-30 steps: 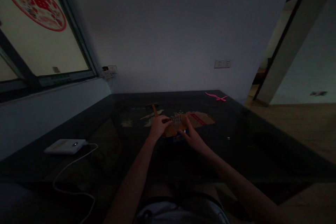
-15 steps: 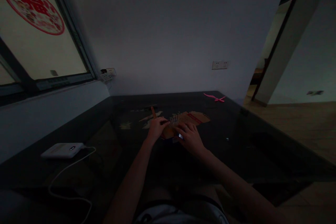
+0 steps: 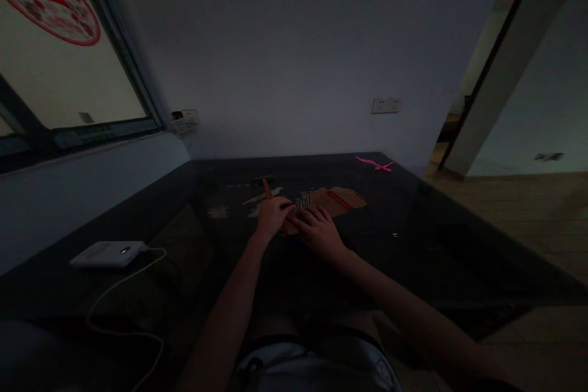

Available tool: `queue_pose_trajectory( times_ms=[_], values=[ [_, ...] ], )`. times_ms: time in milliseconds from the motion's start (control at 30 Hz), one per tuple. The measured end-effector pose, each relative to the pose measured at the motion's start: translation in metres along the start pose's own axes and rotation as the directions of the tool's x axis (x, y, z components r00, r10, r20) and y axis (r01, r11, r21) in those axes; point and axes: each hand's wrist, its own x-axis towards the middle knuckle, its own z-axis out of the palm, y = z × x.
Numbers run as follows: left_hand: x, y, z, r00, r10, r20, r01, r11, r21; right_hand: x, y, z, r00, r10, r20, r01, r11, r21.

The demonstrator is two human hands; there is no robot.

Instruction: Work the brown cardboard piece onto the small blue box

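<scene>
Left hand (image 3: 272, 215) and right hand (image 3: 319, 233) close together over a tan sheet (image 3: 337, 199)

From the head camera, in dim light, the tan sheet lies on a dark, glossy table (image 3: 413, 257), near the middle of its top and beyond the person's lap. A red band crosses the sheet toward its right end, and a row of short dark marks shows close to the fingers.

The left hand is at the sheet's left end, its fingers bent and the thumb side turned toward the other hand. Whether it pinches the sheet or only rests on it, one cannot tell. An orange-brown stick (image 3: 266, 188) slants up from just behind this hand; its lower end is hidden.

The right hand lies over the sheet's near edge, palm down, its fingers loosely bent and reaching almost to the left hand. How firm its hold is cannot be made out either, since the palm is out of sight.

Pale patches (image 3: 217, 212) show on the tabletop left of the left hand. Well apart, at the table's left side, a white box (image 3: 108, 254) lies flat with a white cable (image 3: 126, 334) running from it over the near edge. A pink strip (image 3: 379, 166) lies near the far right corner, below a wall socket (image 3: 386, 106).
</scene>
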Motion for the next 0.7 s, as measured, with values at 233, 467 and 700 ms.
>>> queue_pose_trajectory(
  times_ms=[233,467,700],
  values=[
    [0.003,0.003,-0.001,0.993,-0.051,-0.110,0.031,0.984,-0.177,0.001,0.000,0.002,1.000,0.006,0.007,-0.006,1.000,-0.002],
    [0.005,-0.031,-0.028,0.951,-0.242,-0.192,0.176,0.935,-0.308,0.001,0.000,0.000,1.000,0.009,0.004,-0.009,1.000,-0.005],
    [-0.027,-0.138,-0.087,0.902,-0.419,-0.104,0.431,0.867,0.252,-0.002,0.001,0.003,1.000,0.018,-0.013,-0.017,1.000,0.014]
  ],
)
